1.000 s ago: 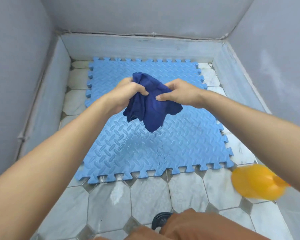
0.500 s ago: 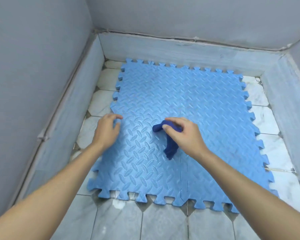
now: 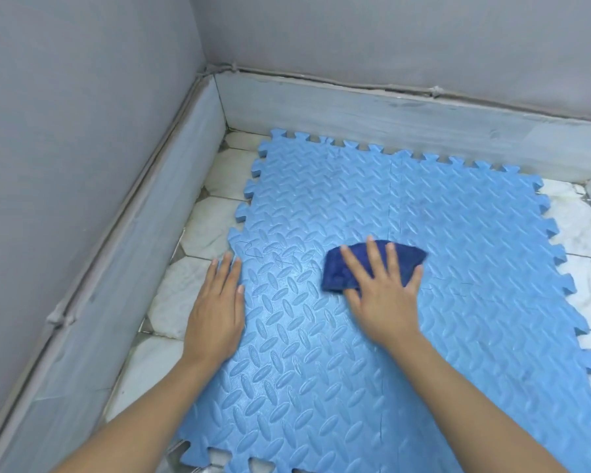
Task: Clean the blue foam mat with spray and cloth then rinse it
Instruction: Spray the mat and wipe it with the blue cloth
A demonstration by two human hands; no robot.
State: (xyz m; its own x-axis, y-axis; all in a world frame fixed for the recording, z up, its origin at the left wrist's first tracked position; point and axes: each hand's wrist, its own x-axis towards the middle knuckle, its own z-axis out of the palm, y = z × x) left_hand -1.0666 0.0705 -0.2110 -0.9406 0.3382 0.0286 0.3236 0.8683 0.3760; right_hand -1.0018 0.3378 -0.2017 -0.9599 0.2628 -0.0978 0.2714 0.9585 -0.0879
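Along the left of the frame a grey painted wall (image 3: 82, 131) runs down to a pale tiled skirting (image 3: 144, 268), and a strip of white marble-look floor tiles (image 3: 198, 233) shows between that skirting and the mat. The left hand (image 3: 215, 312) lies flat, left of centre, fingers straight and close together, palm down; it rests on the mat's left edge with the outer fingers reaching over onto the tile, and it holds nothing.

The blue foam mat with a raised diamond-plate pattern and jigsaw-toothed edges (image 3: 458, 336) fills the middle and lower right of the frame, lying flat on the floor. Thin seams show where its squares join.

Just right of centre the right hand (image 3: 386, 298) is spread wide, fingers straight and splayed, pressing a crumpled dark blue cloth (image 3: 348, 271) down against the mat. The cloth sticks out beyond the fingertips toward the top and to the left of the hand; it is not gripped, only pinned under the palm and fingers. The hand looks slightly blurred.

At the right edge more white tiles (image 3: 580, 233) show beside the mat's teeth, and the back skirting (image 3: 389, 124) crosses the upper frame.
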